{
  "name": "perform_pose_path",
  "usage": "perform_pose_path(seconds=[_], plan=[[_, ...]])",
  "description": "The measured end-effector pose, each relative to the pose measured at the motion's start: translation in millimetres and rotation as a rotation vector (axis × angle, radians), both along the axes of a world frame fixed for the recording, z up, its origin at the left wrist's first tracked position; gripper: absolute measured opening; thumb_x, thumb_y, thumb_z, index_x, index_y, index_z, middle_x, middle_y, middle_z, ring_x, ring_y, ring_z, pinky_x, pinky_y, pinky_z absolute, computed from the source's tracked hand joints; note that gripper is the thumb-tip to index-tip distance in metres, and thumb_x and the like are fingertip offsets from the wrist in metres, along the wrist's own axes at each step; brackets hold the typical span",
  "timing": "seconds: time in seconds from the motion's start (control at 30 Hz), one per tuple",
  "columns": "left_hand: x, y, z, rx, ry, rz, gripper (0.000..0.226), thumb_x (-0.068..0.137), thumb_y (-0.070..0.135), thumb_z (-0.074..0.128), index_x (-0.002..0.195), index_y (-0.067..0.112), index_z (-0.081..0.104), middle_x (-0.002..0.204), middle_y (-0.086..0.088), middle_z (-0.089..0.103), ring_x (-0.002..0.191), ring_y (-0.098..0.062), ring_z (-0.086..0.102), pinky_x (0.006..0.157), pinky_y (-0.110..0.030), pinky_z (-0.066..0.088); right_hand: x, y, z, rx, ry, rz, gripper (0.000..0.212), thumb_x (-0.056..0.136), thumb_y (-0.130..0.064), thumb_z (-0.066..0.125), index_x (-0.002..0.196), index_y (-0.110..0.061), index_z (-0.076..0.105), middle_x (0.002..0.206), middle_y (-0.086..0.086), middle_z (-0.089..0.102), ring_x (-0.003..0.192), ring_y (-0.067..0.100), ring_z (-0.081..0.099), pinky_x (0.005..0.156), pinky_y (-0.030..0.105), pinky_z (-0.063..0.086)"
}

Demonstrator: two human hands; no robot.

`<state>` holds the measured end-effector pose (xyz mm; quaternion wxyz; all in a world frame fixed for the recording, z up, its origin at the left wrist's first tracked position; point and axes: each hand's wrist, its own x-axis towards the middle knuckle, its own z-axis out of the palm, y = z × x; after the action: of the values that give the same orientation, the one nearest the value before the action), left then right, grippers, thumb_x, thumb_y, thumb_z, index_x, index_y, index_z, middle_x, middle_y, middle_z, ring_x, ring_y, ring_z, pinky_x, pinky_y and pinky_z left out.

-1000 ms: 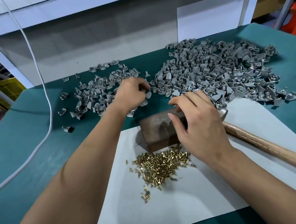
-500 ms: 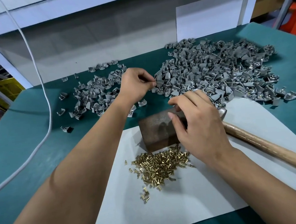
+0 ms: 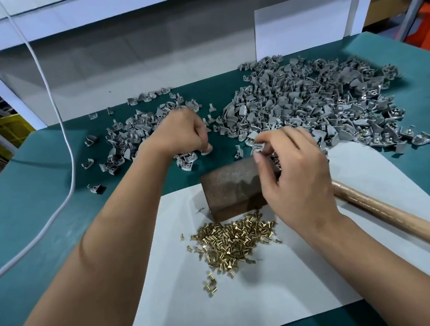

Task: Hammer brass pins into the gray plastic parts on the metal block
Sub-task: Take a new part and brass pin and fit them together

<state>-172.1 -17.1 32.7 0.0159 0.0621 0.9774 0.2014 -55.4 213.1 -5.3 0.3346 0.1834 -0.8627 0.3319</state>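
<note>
A brown metal block [image 3: 229,185] stands at the far edge of a white paper sheet [image 3: 250,305]. Just in front of it lies a heap of brass pins [image 3: 232,240]. My left hand [image 3: 179,134] is curled at the near edge of the smaller pile of gray plastic parts [image 3: 131,134], its fingertips pinching one gray part [image 3: 206,151]. My right hand [image 3: 295,178] hovers over the block's right end, thumb and forefinger pinching a small gray part [image 3: 262,146]. The wooden hammer handle [image 3: 400,223] runs out to the right; its head is hidden behind my right hand.
A large heap of gray plastic parts [image 3: 308,105] fills the far right of the green table [image 3: 27,209]. A white cable [image 3: 69,151] trails down the left side. A white frame and gray panel [image 3: 144,58] close off the back edge.
My left hand has drawn back from the gap between the piles to the smaller pile's near edge. My right hand's thumb and forefinger have closed together above the block.
</note>
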Motion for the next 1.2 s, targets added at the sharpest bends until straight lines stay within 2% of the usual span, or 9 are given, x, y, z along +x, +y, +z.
perform_pose_path(seconds=[0.17, 0.3, 0.47, 0.6, 0.7, 0.83, 0.97, 1.1, 1.2], plan=[[-1.1, 18.3, 2.7, -0.156, 0.04, -0.022, 0.018, 0.074, -0.003, 0.075, 0.075, 0.014, 0.08, 0.074, 0.006, 0.075, 0.073, -0.008, 0.071, 0.071, -0.028, 0.061, -3.3, 6.0, 2.1, -0.103, 0.05, -0.081, 0.018, 0.098, -0.013, 0.061, 0.114, -0.007, 0.065, 0.1, 0.005, 0.066, 0.096, 0.021, 0.059, 0.085, 0.034, 0.05], [-0.6, 43.9, -4.7, 0.074, 0.05, 0.013, 0.013, 0.078, 0.003, 0.081, 0.077, 0.015, 0.081, 0.074, 0.008, 0.075, 0.069, 0.001, 0.067, 0.064, -0.015, 0.053, -1.8, 4.1, 2.1, -0.086, 0.04, -0.048, 0.019, 0.098, -0.013, 0.061, 0.115, -0.006, 0.065, 0.101, 0.005, 0.065, 0.098, 0.022, 0.059, 0.085, 0.038, 0.052], [4.6, 60.1, -10.9, 0.455, 0.052, 0.105, 0.005, 0.085, 0.008, 0.081, 0.085, 0.01, 0.077, 0.075, -0.002, 0.075, 0.065, -0.007, 0.071, 0.067, -0.025, 0.062, -1.7, 5.8, 3.9, -0.092, 0.042, -0.039, 0.018, 0.096, -0.01, 0.062, 0.114, -0.006, 0.065, 0.1, 0.005, 0.065, 0.098, 0.022, 0.058, 0.085, 0.038, 0.051], [5.9, 57.9, -7.0, 0.157, -0.046, 0.104, 0.036, 0.08, 0.048, 0.084, 0.073, 0.013, 0.073, 0.051, 0.007, 0.066, 0.043, 0.0, 0.057, 0.044, -0.012, 0.043, -1.5, 3.9, 3.8, -0.078, 0.026, -0.041, 0.019, 0.096, -0.009, 0.063, 0.114, -0.005, 0.065, 0.101, 0.006, 0.065, 0.099, 0.022, 0.059, 0.086, 0.031, 0.049], [10.4, 62.2, -6.1, 0.087, -0.124, 0.059, 0.029, 0.079, 0.041, 0.086, 0.073, 0.015, 0.076, 0.059, 0.007, 0.068, 0.052, -0.005, 0.062, 0.049, -0.017, 0.047, -1.9, 3.9, 3.1, -0.067, 0.027, -0.029, 0.019, 0.096, -0.01, 0.063, 0.113, -0.005, 0.065, 0.101, 0.006, 0.065, 0.099, 0.021, 0.059, 0.087, 0.029, 0.048], [18.8, 62.6, -3.5, 0.244, -0.175, 0.043, 0.013, 0.084, 0.015, 0.083, 0.073, 0.016, 0.076, 0.07, -0.002, 0.071, 0.061, -0.012, 0.065, 0.051, -0.019, 0.052, -2.8, 5.8, 2.3, -0.031, 0.024, 0.059, 0.016, 0.095, -0.013, 0.064, 0.11, -0.007, 0.066, 0.101, 0.004, 0.065, 0.096, 0.019, 0.059, 0.083, 0.035, 0.052], [31.2, 46.6, -4.1, 0.534, -0.061, 0.162, 0.015, 0.083, -0.001, 0.076, 0.07, 0.005, 0.072, 0.078, -0.015, 0.076, 0.074, -0.027, 0.076, 0.069, -0.034, 0.065, 10.9, -3.5, 6.1, 0.112, 0.01, 0.357, 0.008, 0.094, -0.015, 0.067, 0.099, -0.009, 0.069, 0.095, 0.003, 0.067, 0.09, 0.02, 0.06, 0.081, 0.04, 0.053], [51.1, 30.9, -8.3, 0.933, 0.085, 0.303, 0.013, 0.086, -0.003, 0.077, 0.079, -0.005, 0.066, 0.089, -0.027, 0.074, 0.082, -0.031, 0.077, 0.078, -0.036, 0.064, 35.1, -18.0, 10.3, 0.408, -0.11, 0.702, 0.013, 0.096, -0.029, 0.065, 0.094, -0.018, 0.069, 0.089, -0.002, 0.064, 0.087, 0.022, 0.06, 0.074, 0.043, 0.051], [73.6, 19.9, -12.9, 1.129, 0.216, 0.399, 0.017, 0.084, 0.001, 0.081, 0.087, -0.002, 0.064, 0.081, -0.016, 0.074, 0.075, -0.025, 0.074, 0.079, -0.031, 0.063, 52.0, -24.5, 7.6, 0.625, -0.224, 0.836, 0.027, 0.093, -0.053, 0.062, 0.095, -0.027, 0.07, 0.089, -0.009, 0.059, 0.091, 0.015, 0.055, 0.072, 0.04, 0.049]])
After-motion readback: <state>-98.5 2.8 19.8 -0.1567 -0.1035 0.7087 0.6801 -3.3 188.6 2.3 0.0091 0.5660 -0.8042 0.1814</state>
